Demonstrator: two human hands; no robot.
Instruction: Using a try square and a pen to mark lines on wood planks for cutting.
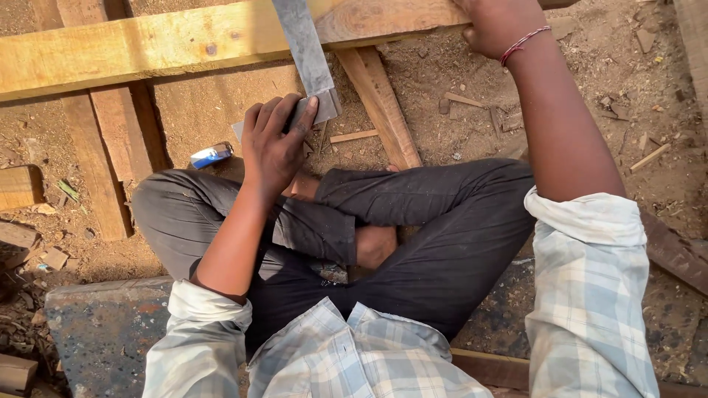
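The left hand (pixel 274 144) pinched the lower end of a flat steel blade (pixel 308 55) that ran up across a long wooden plank (pixel 147 48). The right hand (pixel 495 26) was clenched on the plank's near edge, right of the blade. The blade looked stiff, thin and sharp-edged, best gripped by its flat faces.

The person wears a pale blue-and-white checked cotton shirt (pixel 369 354), its sleeves rolled up above the elbows into thick cuffs, and dark charcoal trousers (pixel 435 221), dusty and creased, just beyond the shirt's front. A thin red-and-white thread bracelet (pixel 523 43) circles the right wrist, well beyond the shirt's right cuff. Forearms and feet are bare.
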